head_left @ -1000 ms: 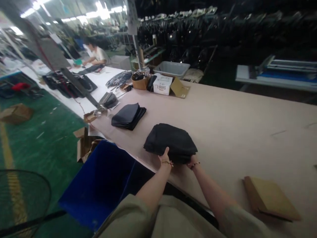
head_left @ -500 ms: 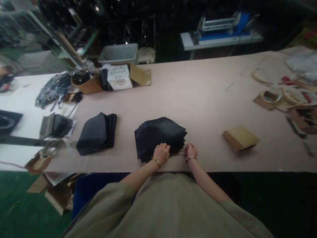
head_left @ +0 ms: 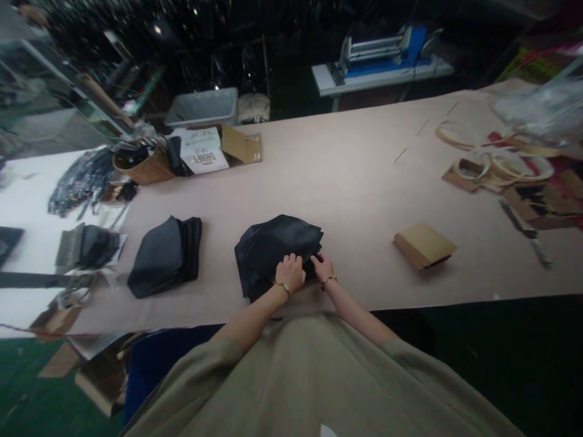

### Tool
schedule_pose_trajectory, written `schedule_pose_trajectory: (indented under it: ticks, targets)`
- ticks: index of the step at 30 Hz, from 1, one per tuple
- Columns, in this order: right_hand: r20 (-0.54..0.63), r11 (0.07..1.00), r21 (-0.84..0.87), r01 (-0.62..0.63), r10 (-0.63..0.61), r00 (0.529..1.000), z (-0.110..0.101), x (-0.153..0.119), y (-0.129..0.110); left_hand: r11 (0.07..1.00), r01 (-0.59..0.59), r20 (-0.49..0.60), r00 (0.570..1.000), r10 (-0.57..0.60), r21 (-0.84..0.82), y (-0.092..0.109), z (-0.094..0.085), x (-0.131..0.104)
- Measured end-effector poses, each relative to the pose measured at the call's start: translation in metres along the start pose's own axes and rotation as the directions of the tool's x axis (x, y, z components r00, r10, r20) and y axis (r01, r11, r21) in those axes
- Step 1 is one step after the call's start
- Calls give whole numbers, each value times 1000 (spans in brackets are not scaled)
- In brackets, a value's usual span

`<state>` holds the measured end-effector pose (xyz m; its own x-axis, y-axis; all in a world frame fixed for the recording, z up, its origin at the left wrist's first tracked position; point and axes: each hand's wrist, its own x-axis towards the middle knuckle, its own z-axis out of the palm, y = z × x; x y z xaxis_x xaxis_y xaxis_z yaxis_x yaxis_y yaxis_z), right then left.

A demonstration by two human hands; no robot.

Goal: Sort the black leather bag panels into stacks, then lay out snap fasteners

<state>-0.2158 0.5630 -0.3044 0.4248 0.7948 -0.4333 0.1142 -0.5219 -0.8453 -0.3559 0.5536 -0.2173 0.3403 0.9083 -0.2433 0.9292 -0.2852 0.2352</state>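
Note:
A fanned stack of black leather-like sheets [head_left: 268,240] lies on the table in front of me, its right edge stepped. My left hand [head_left: 290,273] rests on the near right part of the stack, fingers slightly bent and a little apart, pressing the top. Just to its right, my right hand [head_left: 322,266] has its fingers closed at the stack's right corner, pinching the edge of a black sheet. How many layers it grips is hidden. Further left sits a second pile of black pieces [head_left: 157,258], folded or stacked, apart from both hands.
A block of tan card pieces [head_left: 426,244] lies to the right. Along the back left stand an open carton [head_left: 204,150] and a brown box [head_left: 146,169] of dark items. Rolls of pale strip [head_left: 473,167] and a knife-like tool [head_left: 514,216] are at the far right.
My right hand has come in to the stack's right edge and closed on it; before, it was just beside it. My left hand stays on the stack. The whole view has shifted.

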Motion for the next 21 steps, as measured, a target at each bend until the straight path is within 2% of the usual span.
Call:
schedule_pose_trajectory:
  ticks: [3,5,7,9,10,12,15,17,19,21]
  targets:
    - [63,1000,-16,13,-12,998,-5,12,-5,985,157,23,987,-156,-75,-29,-41,16]
    - [69,1000,-13,21,-20,997,-10,18,-6,967,237,-38,970,-241,-93,-58,-79,25]
    - [56,999,-1,35,-35,998,-13,25,-6,961,263,-94,958,-271,-84,-83,-112,31]
    - [74,996,33,78,-80,994,-13,35,-8,963,261,-120,956,-268,-72,-94,-127,34]
    - [101,993,56,102,-108,989,-12,40,-9,966,250,-120,959,-257,-68,-93,-126,35]
    - [158,986,100,131,-145,977,-9,51,-12,977,205,-93,973,-210,-63,-78,-107,33]
    - [189,984,130,120,-143,972,-4,64,-15,997,72,30,997,-72,32,-42,-57,27]
    - [193,982,147,117,-144,971,-3,68,-14,989,46,93,994,-59,137,-23,-29,23]
    - [199,979,166,120,-153,968,-3,68,-12,976,85,101,989,-107,200,-13,-15,19]
    - [200,976,178,125,-160,967,-4,67,-8,969,115,99,985,-139,218,-9,-13,18]
